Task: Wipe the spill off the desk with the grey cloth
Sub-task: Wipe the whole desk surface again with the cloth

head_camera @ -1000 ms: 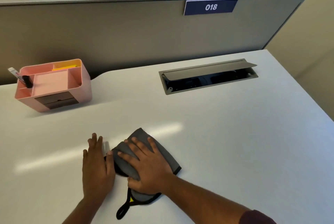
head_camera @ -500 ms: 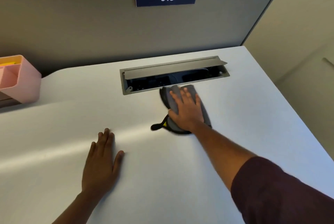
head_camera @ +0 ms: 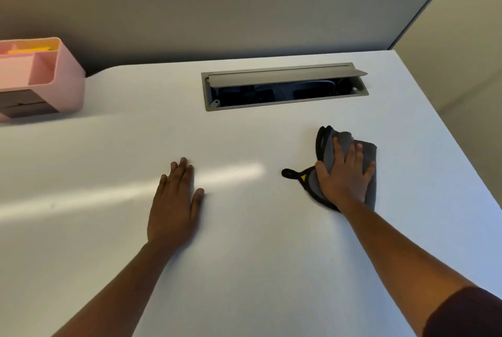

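Observation:
The grey cloth (head_camera: 369,151), bunched with a black edge, a black loop and a small yellow tag, lies on the white desk (head_camera: 244,268) right of centre. My right hand (head_camera: 346,176) presses flat on top of it, fingers spread over the fabric. My left hand (head_camera: 175,200) rests palm down on the bare desk to the left, fingers together, holding nothing. No spill shows on the desk surface; a bright streak of reflected light runs across it by my left hand.
An open cable hatch (head_camera: 282,86) with a raised grey lid is set into the desk beyond the cloth. A pink desk organiser (head_camera: 54,78) stands at the far left. A grey partition (head_camera: 190,10) backs the desk. The desk's right edge runs close to the cloth.
My right hand slid the cloth from beside my left hand out to the hatch, then back toward me and to the right. My left hand stayed flat on the desk.

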Motion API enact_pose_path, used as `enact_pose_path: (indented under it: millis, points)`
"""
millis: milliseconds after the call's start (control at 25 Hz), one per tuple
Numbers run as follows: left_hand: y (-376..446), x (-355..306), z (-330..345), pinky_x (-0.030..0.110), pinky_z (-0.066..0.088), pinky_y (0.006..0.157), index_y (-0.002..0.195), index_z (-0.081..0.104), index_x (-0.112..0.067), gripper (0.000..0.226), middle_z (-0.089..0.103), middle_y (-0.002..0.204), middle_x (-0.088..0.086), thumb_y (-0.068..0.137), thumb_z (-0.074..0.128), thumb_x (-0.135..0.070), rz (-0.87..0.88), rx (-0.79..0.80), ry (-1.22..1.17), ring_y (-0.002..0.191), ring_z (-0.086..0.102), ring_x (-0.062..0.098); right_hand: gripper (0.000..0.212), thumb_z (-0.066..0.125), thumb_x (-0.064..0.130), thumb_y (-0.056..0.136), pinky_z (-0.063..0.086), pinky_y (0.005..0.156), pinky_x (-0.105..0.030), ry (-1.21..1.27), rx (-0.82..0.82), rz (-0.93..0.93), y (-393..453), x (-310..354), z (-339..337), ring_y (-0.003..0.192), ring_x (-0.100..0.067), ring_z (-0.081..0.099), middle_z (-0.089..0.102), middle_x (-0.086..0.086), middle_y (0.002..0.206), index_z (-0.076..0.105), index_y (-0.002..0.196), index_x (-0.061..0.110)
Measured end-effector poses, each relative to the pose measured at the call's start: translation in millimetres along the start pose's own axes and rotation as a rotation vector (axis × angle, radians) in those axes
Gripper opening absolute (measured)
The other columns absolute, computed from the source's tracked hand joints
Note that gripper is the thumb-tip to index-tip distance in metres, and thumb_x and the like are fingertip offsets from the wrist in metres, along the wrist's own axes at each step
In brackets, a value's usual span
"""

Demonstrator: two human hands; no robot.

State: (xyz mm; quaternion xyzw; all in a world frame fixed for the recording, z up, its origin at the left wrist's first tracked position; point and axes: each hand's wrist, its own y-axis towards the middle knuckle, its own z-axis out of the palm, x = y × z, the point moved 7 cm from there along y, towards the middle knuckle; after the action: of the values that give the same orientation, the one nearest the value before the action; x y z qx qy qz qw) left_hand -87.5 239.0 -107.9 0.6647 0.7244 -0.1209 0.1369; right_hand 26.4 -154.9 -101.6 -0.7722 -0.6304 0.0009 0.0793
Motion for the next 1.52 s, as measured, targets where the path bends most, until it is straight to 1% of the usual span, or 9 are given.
enact_pose_path:
  millis: [360,480,560,680,800,920,1200,1360,1520]
  points:
    - [-104,117,-53,0.049,0.018,0.126,0.155,0.035,-0.004,0.066,0.025,0.168,0.014,0.102,0.025,-0.043,-0.177,-0.016,-0.098,0.158,0.018,0.03,0.091,0.045,0.063,0.084,0.004,0.126,-0.068,0.093,0.096,-0.787,-297,311,68,0.165,-0.028,0.0,0.01,-0.006,0.178,0.023,0.167,0.03]
    - [-152,181,-76,0.044,0.013,0.127,0.158,0.029,-0.007,0.071,0.021,0.17,0.01,0.101,0.021,-0.049,-0.206,-0.01,-0.035,0.159,0.014,0.027,0.092,0.047,0.059,0.084,-0.007,0.129,-0.063,0.051,0.101,-0.94,-340,295,73,0.165,-0.025,-0.003,0.006,-0.004,0.178,0.019,0.168,0.033]
    - [-177,206,-85,0.043,0.011,0.127,0.159,0.028,-0.007,0.073,0.02,0.171,0.007,0.1,0.022,-0.05,-0.195,-0.008,0.016,0.159,0.014,0.025,0.095,0.052,0.056,0.082,-0.001,0.128,-0.064,0.037,0.077,-0.891,-326,252,65,0.165,-0.023,0.001,0.009,0.0,0.178,0.018,0.168,0.036]
    - [-193,223,-92,0.043,0.012,0.128,0.161,0.025,-0.007,0.073,0.017,0.171,0.005,0.101,0.023,-0.049,-0.18,-0.004,0.019,0.16,0.012,0.022,0.088,0.046,0.058,0.087,0.017,0.124,-0.068,-0.02,0.067,-0.595,-260,181,47,0.165,-0.026,0.011,0.017,-0.004,0.177,0.023,0.168,0.034]
    - [-200,216,-90,0.04,0.011,0.129,0.162,0.022,-0.008,0.073,0.014,0.172,0.003,0.101,0.022,-0.049,-0.143,-0.006,-0.007,0.16,0.008,0.017,0.082,0.037,0.064,0.098,0.008,0.126,-0.068,-0.033,0.08,-0.24,-191,161,34,0.165,-0.029,0.004,0.011,-0.009,0.178,0.011,0.169,0.033]
    - [-215,211,-88,0.037,0.009,0.129,0.162,0.02,-0.009,0.072,0.013,0.172,0.001,0.102,0.022,-0.048,-0.124,-0.015,-0.017,0.159,0.007,0.014,0.089,0.031,0.073,0.098,-0.003,0.125,-0.071,0.036,0.121,-0.054,-157,224,39,0.164,-0.033,-0.006,-0.001,-0.013,0.178,0.001,0.17,0.03]
    - [-271,227,-91,0.036,0.011,0.129,0.162,0.023,-0.009,0.071,0.018,0.171,0.001,0.102,0.024,-0.048,-0.226,-0.08,-0.078,0.159,0.012,0.015,0.089,0.043,0.068,0.088,-0.005,0.127,-0.066,0.046,0.174,-0.831,-349,424,75,0.164,-0.027,0.002,0.015,-0.006,0.177,0.025,0.167,0.032]
    - [-281,233,-96,0.038,0.012,0.129,0.162,0.023,-0.013,0.072,0.02,0.171,-0.001,0.104,0.019,-0.054,-0.24,-0.091,-0.141,0.159,0.01,0.009,0.088,0.051,0.065,0.088,-0.009,0.129,-0.059,0.007,0.134,-1.046,-430,370,85,0.165,-0.022,0.002,0.012,0.0,0.178,0.021,0.166,0.039]
    - [-303,230,-97,0.036,0.011,0.129,0.162,0.022,-0.009,0.075,0.018,0.171,0.0,0.101,0.016,-0.052,-0.216,-0.075,-0.051,0.159,0.009,0.012,0.085,0.048,0.061,0.092,-0.001,0.13,-0.057,-0.017,0.107,-0.823,-407,251,75,0.165,-0.022,0.009,0.009,0.004,0.177,0.016,0.168,0.041]
